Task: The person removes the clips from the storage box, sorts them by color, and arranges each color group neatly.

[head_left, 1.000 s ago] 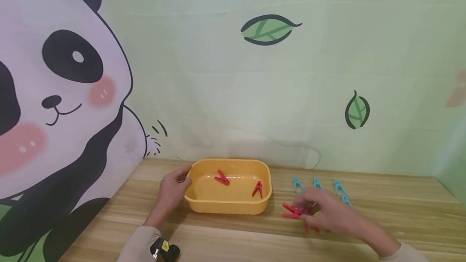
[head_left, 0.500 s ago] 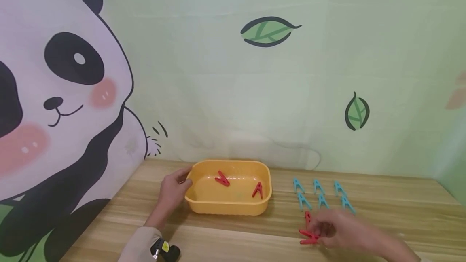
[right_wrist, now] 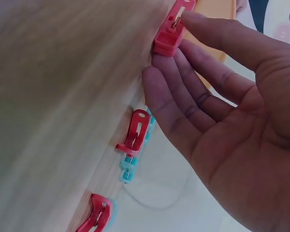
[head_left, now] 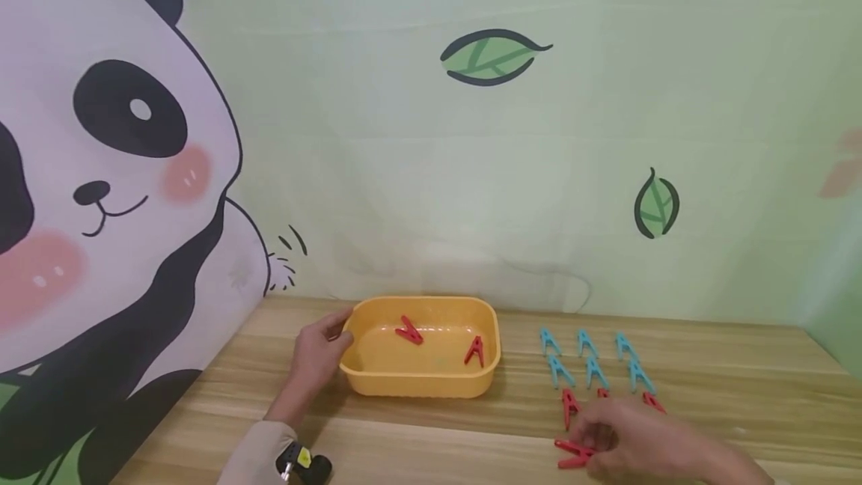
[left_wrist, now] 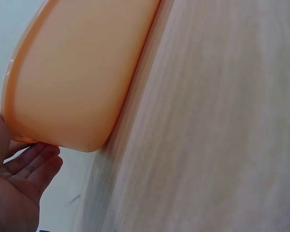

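My left hand [head_left: 319, 354] grips the left end of a yellow plastic basin [head_left: 417, 385], thumb at the rim and fingers outside; the left wrist view shows those fingers [left_wrist: 36, 166] against the end wall. Two red clothespins lie in the basin, one at the back [head_left: 409, 331] and one at the right [head_left: 474, 351]. At the front right, my right hand [head_left: 636, 436] pinches a red clothespin [right_wrist: 171, 34] between thumb and fingers, low over the table. Just behind it stand more red clothespins [head_left: 569, 404], partly hidden by the hand.
Several blue clothespins [head_left: 594, 373] stand in two rows right of the basin, behind the red ones. A printed cloth backdrop [head_left: 404, 171] rises along the back edge of the wooden table [head_left: 404, 432]. A black device [head_left: 303, 462] sits on the left wrist.
My right hand has carried its red clothespin from near the basin's right side toward the front right, uncovering the blue rows. The left hand and basin have stayed put.
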The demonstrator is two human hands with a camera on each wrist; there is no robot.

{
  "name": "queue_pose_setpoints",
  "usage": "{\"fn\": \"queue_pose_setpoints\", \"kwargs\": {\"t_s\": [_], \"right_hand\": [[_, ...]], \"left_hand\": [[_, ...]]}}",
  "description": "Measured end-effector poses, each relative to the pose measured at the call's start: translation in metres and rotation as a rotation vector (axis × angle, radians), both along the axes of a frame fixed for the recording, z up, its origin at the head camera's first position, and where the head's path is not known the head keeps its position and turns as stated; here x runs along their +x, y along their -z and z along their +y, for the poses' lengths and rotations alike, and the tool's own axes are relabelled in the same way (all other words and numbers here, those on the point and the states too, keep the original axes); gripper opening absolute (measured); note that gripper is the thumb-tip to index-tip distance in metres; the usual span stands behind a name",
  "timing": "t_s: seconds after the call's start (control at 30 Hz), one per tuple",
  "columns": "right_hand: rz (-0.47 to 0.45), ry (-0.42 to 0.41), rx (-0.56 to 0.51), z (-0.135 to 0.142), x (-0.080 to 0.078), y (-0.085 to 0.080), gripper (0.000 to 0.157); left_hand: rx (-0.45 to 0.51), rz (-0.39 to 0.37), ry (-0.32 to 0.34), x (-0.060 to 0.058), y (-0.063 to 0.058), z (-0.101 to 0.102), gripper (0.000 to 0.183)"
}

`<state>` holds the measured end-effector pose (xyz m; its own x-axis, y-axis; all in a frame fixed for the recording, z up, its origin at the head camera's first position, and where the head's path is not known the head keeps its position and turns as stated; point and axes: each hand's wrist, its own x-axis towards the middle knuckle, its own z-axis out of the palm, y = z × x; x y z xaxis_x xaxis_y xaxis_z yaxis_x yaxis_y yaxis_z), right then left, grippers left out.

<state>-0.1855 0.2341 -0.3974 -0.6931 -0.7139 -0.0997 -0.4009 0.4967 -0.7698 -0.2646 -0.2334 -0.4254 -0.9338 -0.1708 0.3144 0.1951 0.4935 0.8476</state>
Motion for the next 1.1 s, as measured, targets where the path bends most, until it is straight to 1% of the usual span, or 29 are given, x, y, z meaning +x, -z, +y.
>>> {"fn": "queue_pose_setpoints", "kwargs": {"t_s": [0.1, 0.2, 0.27, 0.33, 0.4, 0.5, 0.6, 0.67, 0.7, 0.77, 0.9, 1.0, 1.1], "right_hand": [[-0.041, 0.028, -0.006, -0.003, 0.001, -0.001, 0.017], [-0.025, 0.008, -0.020, -0.005, 0.001, -0.001, 0.015], [0.020, -0.013, -0.005, -0.006, 0.001, 0.000, 0.016], [0.101, -0.055, 0.010, -0.006, 0.000, 0.001, 0.017], [0.155, -0.066, 0.021, -0.006, 0.000, 0.000, 0.016], [0.184, -0.013, 0.027, -0.004, 0.000, -0.002, 0.013], [0.207, 0.069, 0.031, -0.002, 0.001, -0.005, 0.011], [0.248, 0.102, 0.047, -0.002, 0.001, -0.004, 0.011], [0.238, 0.118, 0.058, -0.003, 0.002, -0.004, 0.010], [0.174, 0.161, 0.085, -0.006, 0.003, -0.003, 0.012], [0.086, 0.238, 0.148, -0.012, 0.005, 0.000, 0.015], [0.093, 0.273, 0.181, -0.016, 0.006, 0.002, 0.017], [0.086, 0.279, 0.167, -0.016, 0.006, 0.002, 0.016]], "left_hand": [[-0.007, 0.000, -0.002, 0.000, 0.000, -0.001, 0.045], [-0.012, -0.004, 0.002, 0.000, 0.000, -0.002, 0.045], [-0.010, -0.005, 0.004, 0.000, 0.000, -0.002, 0.045], [-0.005, -0.004, 0.002, 0.000, 0.001, -0.002, 0.045], [-0.002, -0.001, 0.000, -0.001, 0.001, -0.001, 0.045], [0.001, 0.002, -0.001, 0.000, 0.001, -0.001, 0.045], [0.002, 0.004, -0.001, 0.000, 0.000, 0.000, 0.045], [0.003, 0.003, -0.002, 0.000, -0.001, 0.000, 0.045], [0.003, 0.001, -0.003, 0.000, -0.001, 0.000, 0.045], [0.002, -0.004, -0.003, 0.000, -0.001, 0.000, 0.045], [0.011, -0.014, 0.002, 0.000, -0.001, 0.000, 0.045], [0.015, -0.013, 0.003, 0.001, -0.001, 0.000, 0.045], [0.007, -0.004, 0.002, 0.000, -0.001, 0.000, 0.044]]}}
